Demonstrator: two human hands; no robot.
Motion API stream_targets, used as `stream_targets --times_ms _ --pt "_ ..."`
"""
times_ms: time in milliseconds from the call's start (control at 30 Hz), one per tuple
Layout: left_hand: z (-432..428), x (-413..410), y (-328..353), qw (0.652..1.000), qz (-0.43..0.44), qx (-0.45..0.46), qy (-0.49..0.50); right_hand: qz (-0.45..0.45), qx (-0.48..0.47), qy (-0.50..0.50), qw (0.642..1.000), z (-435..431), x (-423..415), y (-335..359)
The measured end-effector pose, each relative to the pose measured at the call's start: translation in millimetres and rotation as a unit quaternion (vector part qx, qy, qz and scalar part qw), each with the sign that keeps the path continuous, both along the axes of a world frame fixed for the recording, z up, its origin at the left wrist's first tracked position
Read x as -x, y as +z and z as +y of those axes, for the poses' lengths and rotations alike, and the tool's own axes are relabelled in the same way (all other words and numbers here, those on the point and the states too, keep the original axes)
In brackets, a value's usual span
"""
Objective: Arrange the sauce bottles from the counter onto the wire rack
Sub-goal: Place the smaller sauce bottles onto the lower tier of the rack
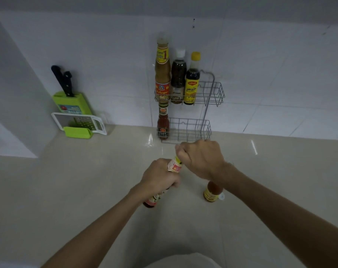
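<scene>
A two-tier wire rack (215,93) hangs on the white tiled wall. Its upper shelf holds three bottles: a tall tan sauce bottle (162,74), a dark bottle with a white cap (178,78) and a dark bottle with a yellow cap (192,82). A red chili sauce bottle (163,124) stands at the left of the lower shelf (193,130). Over the counter, my left hand (159,179) grips the body of a tilted sauce bottle (175,165). My right hand (201,159) is closed around its top. An orange sauce bottle (212,192) stands on the counter under my right wrist.
A green knife block (71,103) with two black-handled knives stands at the back left, with a white grater (81,123) leaning in front of it. The beige counter (86,190) runs up to the tiled wall. The right part of both rack shelves holds nothing.
</scene>
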State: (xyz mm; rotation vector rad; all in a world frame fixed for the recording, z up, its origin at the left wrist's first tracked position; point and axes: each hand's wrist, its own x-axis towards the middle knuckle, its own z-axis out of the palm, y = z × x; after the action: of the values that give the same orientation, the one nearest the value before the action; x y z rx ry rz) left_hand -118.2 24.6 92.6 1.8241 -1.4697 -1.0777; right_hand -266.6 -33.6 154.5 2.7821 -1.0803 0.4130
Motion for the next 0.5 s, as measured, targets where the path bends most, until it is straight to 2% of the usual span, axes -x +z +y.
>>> stream_targets --times_ms 67,100,133,200,233,300,367,433,500 --pt "-2 7 -5 0.983 -0.171 0.036 0.053 0.06 -0.056 -0.076 0.994 8 -9 -20" --pt "-2 9 -9 0.972 -0.225 0.047 0.053 0.036 -0.106 -0.109 0.988 10 -12 -33" --pt "-2 10 -13 0.967 -0.239 0.06 0.056 -0.006 -0.179 -0.143 0.973 8 -14 -38" --pt "-3 10 -14 0.975 -0.201 0.073 0.055 -0.164 -0.329 -0.181 0.912 5 -21 -33" --pt "-4 8 -14 0.984 -0.148 0.082 0.046 -0.236 -0.352 -0.168 0.89 0 -23 -32" --pt "-7 0 -12 0.996 -0.012 0.084 -0.001 -0.267 -0.343 -0.128 0.891 -13 -23 -12" --pt "-7 -13 -16 0.994 0.097 0.039 -0.038 -0.267 -0.328 -0.11 0.899 -32 -16 11" --pt "-8 -24 -23 0.991 0.124 0.002 -0.042 -0.313 -0.351 -0.111 0.876 -48 -9 29" --pt "-16 -27 -33 0.994 0.105 0.019 -0.001 -0.38 -0.397 -0.108 0.829 -57 -8 29"
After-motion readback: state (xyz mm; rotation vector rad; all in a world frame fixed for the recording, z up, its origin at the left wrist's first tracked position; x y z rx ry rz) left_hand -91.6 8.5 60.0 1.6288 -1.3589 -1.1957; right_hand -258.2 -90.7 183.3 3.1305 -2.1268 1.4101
